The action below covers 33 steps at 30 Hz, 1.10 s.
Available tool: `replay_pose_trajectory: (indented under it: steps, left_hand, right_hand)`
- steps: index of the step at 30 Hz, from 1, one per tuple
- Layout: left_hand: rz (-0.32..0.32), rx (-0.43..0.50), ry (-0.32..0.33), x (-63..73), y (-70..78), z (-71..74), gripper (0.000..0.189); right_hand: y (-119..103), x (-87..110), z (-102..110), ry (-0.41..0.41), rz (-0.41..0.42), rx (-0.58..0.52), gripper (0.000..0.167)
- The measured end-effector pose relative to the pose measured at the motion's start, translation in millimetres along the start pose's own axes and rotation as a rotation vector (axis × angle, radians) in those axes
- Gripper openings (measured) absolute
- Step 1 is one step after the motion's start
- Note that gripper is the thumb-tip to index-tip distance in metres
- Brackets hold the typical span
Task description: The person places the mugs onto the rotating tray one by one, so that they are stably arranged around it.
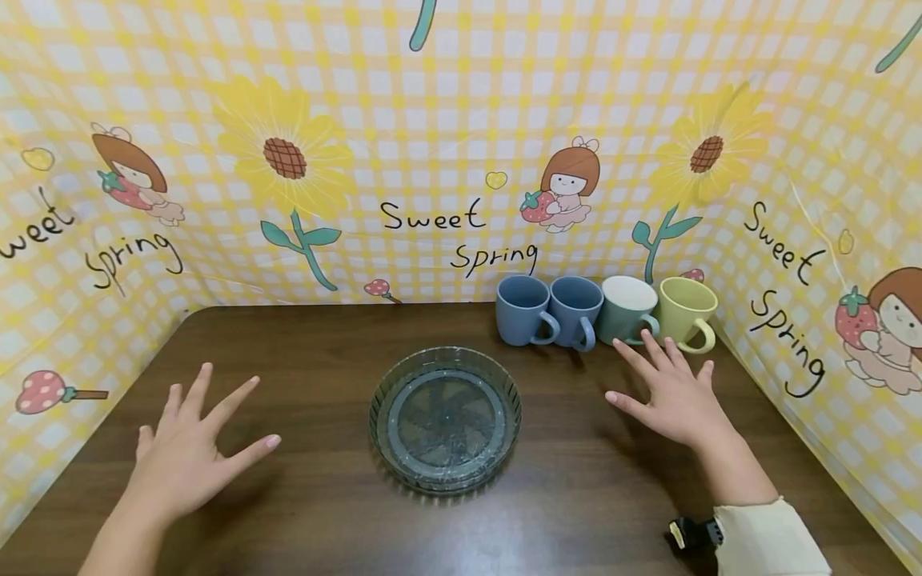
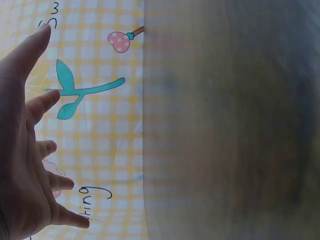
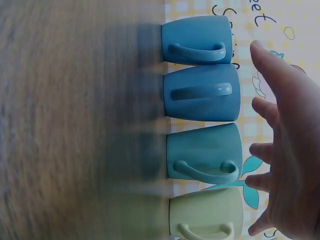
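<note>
Spread wide over the left of the table, my left hand (image 1: 183,452) holds nothing. My right hand (image 1: 677,396), also with fingers apart and holding nothing, hovers in front of the mugs. Along the back right stand two blue mugs, one at the left end (image 1: 520,316) and one beside it (image 1: 574,308). To their right come a green mug (image 1: 621,322) with a white inside and a yellow-green mug (image 1: 684,308). Their handles face forward in the right wrist view. Between the hands sits a round clear glass dish (image 1: 446,420) with a ribbed wall.
A dark wooden table (image 1: 317,528) bears everything. Yellow checked cloth (image 1: 432,120) with printed flowers and figures rises at the back and both sides, close behind the mugs. A black strap with a small buckle (image 1: 695,532) is by the right sleeve (image 1: 771,540).
</note>
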<state>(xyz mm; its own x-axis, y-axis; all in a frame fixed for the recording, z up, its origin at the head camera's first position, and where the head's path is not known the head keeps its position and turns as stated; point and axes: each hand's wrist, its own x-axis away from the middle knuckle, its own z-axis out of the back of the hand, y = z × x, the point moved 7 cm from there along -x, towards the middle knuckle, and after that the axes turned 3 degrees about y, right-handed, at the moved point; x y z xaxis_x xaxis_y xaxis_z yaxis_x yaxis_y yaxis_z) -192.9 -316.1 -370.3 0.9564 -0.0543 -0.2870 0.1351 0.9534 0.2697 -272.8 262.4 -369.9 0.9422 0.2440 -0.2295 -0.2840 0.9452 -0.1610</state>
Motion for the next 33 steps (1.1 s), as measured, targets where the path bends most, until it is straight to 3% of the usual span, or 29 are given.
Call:
replay_pose_trajectory:
  steps: [12, 23, 33]
  left_hand:
    - [-0.032, 0.206, -0.051, -10.0, 18.9, -8.9, 0.081]
    - [-0.043, 0.315, -0.020, -16.8, 30.1, -16.3, 0.076]
    - [-0.036, 0.397, -0.063, -20.8, 37.6, -22.0, 0.076]
  right_hand:
    - [-11, -6.0, 13, 0.122, 0.088, -0.112, 0.072]
    - [-19, -10.4, 14, 0.156, 0.127, -0.186, 0.072]
    - [-26, -17.6, 15, 0.167, 0.120, -0.322, 0.070]
